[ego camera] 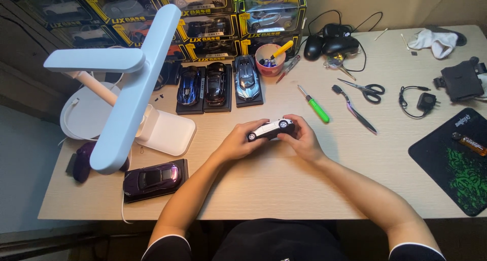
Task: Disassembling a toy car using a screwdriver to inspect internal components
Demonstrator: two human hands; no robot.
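Both hands grip a small white-and-black toy model car (270, 129) just above the pale wood-grain desk (284, 185).

The left hand (238, 141) curls its fingers around the car's front end, while the right hand (303, 138) clasps the rear, thumb on top; the car lies tilted between them at the desk's middle. Just beyond it lies a green-handled screwdriver (314, 105), with black-handled scissors (366, 89) farther right. Three model cars on black bases (218, 86) stand behind, a purple model car (153, 179) sits near left, beside a white desk lamp (133, 88).
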